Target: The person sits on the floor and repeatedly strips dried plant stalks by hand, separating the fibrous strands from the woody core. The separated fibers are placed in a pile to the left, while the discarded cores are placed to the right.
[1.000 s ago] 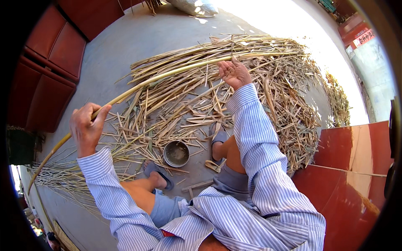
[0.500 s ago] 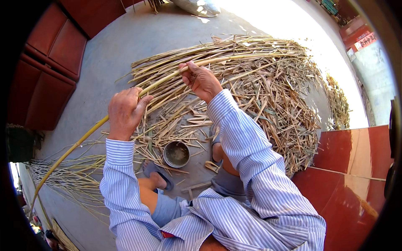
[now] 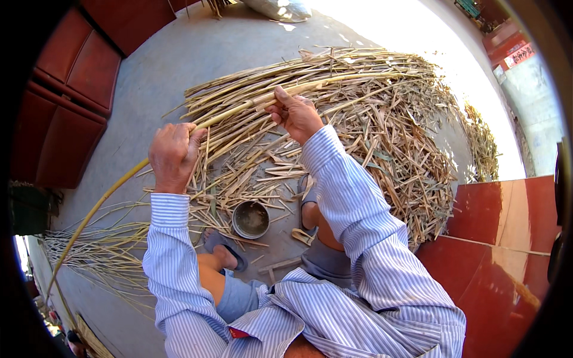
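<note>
A long, yellowish plant stalk [image 3: 122,181] runs from the lower left, bending, up toward the pile. My left hand [image 3: 173,156] is wrapped round it with the thumb along its side. Farther right, my right hand [image 3: 296,115] is closed at the same stalk, its thumb against a paler, husk-like stretch and its other fingers curled under. Whether that stretch is a loose sheath is hard to make out. Beyond and beneath my hands lies a pile of similar stalks [image 3: 239,85], with dry leaf sheaths [image 3: 400,137] heaped to the right.
A round metal bowl [image 3: 250,219] stands on the floor between my feet, amid scattered husks. Thin stripped stems [image 3: 101,244] fan out at the left. Red cabinets [image 3: 77,77] line the left side; red panels [image 3: 483,250] stand at the right. A grey sack [image 3: 279,7] lies at the far edge.
My right hand has moved to the right along the stalk, away from my left hand. My left hand has shifted slightly left, still gripping the stalk.
</note>
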`<action>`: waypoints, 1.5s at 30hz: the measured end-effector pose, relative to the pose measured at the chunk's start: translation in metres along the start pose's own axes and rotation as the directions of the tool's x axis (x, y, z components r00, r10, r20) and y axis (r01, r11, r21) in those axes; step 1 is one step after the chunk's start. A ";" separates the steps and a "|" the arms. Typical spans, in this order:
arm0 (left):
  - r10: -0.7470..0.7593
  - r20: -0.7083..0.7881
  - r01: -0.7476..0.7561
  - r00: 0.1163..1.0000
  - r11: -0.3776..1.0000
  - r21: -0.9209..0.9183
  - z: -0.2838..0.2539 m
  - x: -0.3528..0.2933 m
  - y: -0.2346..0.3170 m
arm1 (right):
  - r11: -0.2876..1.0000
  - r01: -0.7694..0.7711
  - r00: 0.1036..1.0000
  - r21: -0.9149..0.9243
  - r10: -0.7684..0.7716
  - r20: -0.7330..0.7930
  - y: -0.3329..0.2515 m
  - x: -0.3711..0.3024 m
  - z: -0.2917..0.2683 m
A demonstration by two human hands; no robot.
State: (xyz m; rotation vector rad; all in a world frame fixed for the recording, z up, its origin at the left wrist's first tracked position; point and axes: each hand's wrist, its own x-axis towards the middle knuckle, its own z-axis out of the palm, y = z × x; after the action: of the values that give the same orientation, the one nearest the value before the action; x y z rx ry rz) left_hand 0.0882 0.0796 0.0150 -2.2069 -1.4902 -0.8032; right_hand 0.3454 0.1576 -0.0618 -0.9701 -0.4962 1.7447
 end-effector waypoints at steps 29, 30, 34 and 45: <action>0.007 0.111 -0.003 0.994 0.999 -0.040 -0.027 0.010 0.022 | 0.969 -0.128 0.979 0.211 0.090 0.182 0.010 0.004 0.006; -0.020 0.135 0.026 0.991 0.999 -0.043 -0.021 0.009 0.021 | 0.975 -0.158 0.969 0.156 0.123 0.215 0.011 0.000 0.007; -0.085 0.210 0.107 0.974 0.990 -0.094 -0.021 0.009 0.013 | 0.960 -0.121 0.990 0.253 0.097 0.106 -0.006 0.008 -0.010; -0.016 0.112 0.014 0.994 1.000 0.027 -0.029 -0.008 0.010 | 0.995 -0.006 0.985 0.104 0.024 -0.173 -0.007 0.029 -0.027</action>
State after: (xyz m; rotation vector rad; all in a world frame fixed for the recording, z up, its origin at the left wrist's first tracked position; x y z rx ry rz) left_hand 0.0880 0.0533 0.0329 -2.2575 -1.5619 -0.6702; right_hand 0.3669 0.1838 -0.0840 -1.0438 -0.2844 1.6634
